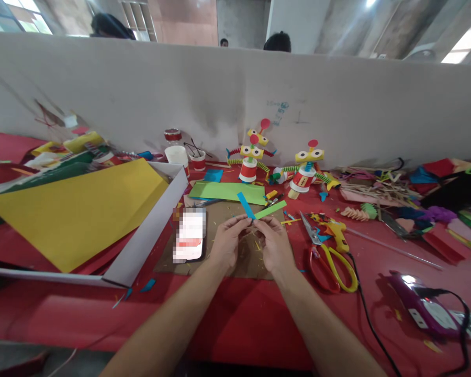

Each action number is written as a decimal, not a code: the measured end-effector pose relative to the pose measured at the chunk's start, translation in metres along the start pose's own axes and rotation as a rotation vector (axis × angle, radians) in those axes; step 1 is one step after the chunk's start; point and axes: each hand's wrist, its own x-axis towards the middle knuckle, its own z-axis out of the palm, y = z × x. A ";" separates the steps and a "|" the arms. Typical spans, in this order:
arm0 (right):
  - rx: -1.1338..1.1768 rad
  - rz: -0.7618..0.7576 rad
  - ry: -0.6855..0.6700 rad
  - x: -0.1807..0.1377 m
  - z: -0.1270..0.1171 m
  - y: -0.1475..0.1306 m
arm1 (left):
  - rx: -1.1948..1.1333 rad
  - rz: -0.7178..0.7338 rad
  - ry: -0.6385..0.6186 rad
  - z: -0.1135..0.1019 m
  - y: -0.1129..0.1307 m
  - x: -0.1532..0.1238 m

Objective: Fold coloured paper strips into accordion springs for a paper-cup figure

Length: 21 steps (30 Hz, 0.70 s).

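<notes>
Between my two hands, over a brown cardboard sheet [227, 217], are a blue paper strip [245, 204] and a green paper strip [270, 209]. The strips meet at one end and spread apart in a V away from me. My left hand [230, 241] pinches them at the joint from the left. From the right, the fingertips of my right hand [273, 241] close on the same corner. The exact overlap is hidden by my fingers. A wide green paper sheet [227, 192] lies just beyond, and a lit phone [190, 235] is left of my left hand.
Scissors [332, 267] and a yellow glue gun [339, 235] with a black cord lie to the right. A white box [149, 225] holds coloured paper. Paper-cup figures [303, 178] stand behind, before a white partition [141, 94]. Craft scraps and a purple device [426, 309] are farther right.
</notes>
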 end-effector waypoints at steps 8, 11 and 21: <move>0.028 -0.002 -0.028 0.004 -0.004 -0.001 | 0.032 -0.046 -0.081 -0.004 0.010 0.003; 0.053 -0.004 -0.017 0.005 -0.004 -0.002 | -0.026 -0.078 -0.116 -0.005 0.009 0.004; 0.155 -0.015 0.028 0.000 0.002 0.002 | 0.033 -0.055 -0.092 -0.001 0.008 -0.002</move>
